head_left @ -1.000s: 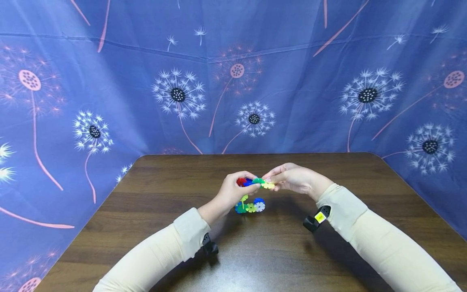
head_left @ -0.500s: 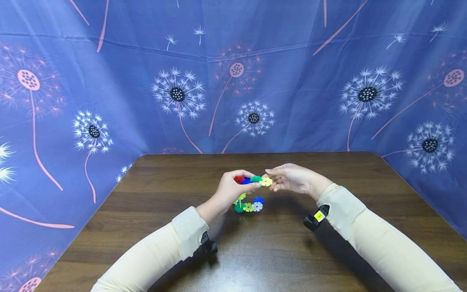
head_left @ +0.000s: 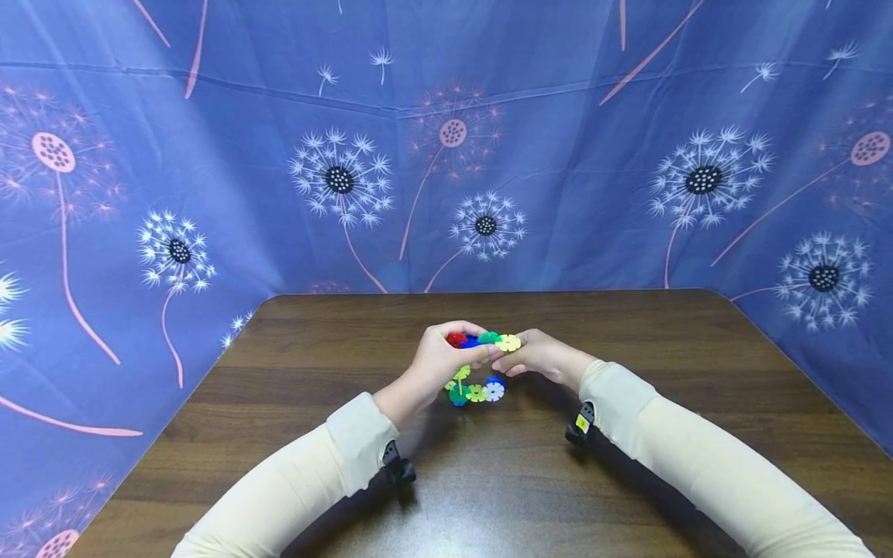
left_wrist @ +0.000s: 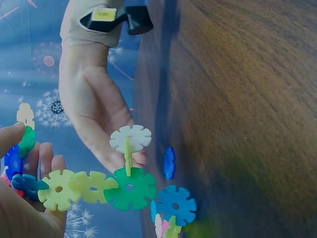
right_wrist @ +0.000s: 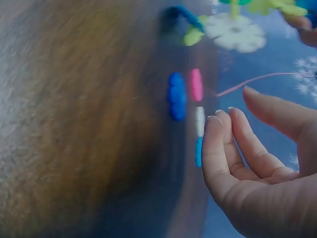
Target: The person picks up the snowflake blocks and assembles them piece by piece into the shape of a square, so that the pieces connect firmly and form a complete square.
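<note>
Plastic flower-disc chain (left_wrist: 94, 187): probably light, stiff, separable at slots
Left grip (head_left: 436, 356): grasping the chain
Right grip (head_left: 547, 358): released
Best hold: disc faces (left_wrist: 143, 194) beside joints

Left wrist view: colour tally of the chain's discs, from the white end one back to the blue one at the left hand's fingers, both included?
White disc: 1
Yellow discs: 3, one of them edge-on
Green disc: 1
Blue disc: 1
Total: 6
</note>
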`<act>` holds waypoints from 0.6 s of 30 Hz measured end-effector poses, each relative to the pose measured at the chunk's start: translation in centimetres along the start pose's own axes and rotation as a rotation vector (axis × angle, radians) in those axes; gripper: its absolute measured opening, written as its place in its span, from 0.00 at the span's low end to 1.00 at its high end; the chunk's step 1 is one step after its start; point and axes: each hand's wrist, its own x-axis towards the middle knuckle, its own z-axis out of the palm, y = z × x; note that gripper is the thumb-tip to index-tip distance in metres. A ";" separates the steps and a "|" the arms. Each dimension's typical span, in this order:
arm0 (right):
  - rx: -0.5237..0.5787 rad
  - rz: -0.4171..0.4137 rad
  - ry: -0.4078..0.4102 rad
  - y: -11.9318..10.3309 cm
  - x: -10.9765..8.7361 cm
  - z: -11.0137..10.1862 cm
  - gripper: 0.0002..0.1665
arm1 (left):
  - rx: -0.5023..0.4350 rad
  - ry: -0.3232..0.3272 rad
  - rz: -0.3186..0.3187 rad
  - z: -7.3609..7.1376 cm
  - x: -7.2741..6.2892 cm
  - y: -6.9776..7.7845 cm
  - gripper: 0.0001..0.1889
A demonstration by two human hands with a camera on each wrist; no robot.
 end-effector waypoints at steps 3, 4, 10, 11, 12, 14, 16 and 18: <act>-0.085 0.000 0.023 0.5 0.4 0.4 0.20 | 0.006 -0.002 0.008 -0.1 -0.1 0.1 0.13; -0.113 -0.001 0.033 0.7 0.4 0.6 0.20 | 0.002 -0.005 0.009 -0.1 -0.1 0.1 0.13; -0.341 -0.027 0.103 0.7 0.9 1.3 0.17 | -0.015 -0.004 0.008 -0.2 -0.1 0.2 0.13; -0.380 -0.031 0.111 0.6 1.0 1.4 0.17 | -0.016 -0.001 0.007 -0.2 -0.1 0.2 0.13; -0.410 -0.031 0.118 0.6 1.1 1.5 0.16 | -0.019 0.002 0.005 -0.2 -0.1 0.3 0.13; -0.442 -0.027 0.126 0.5 1.1 1.6 0.14 | -0.026 0.006 -0.006 -0.2 -0.2 0.3 0.13; -0.460 -0.021 0.131 0.5 1.1 1.6 0.13 | -0.037 0.005 -0.016 -0.2 -0.2 0.3 0.14; -0.454 -0.017 0.137 0.7 1.0 1.6 0.12 | -0.052 0.000 -0.025 -0.2 -0.3 0.3 0.14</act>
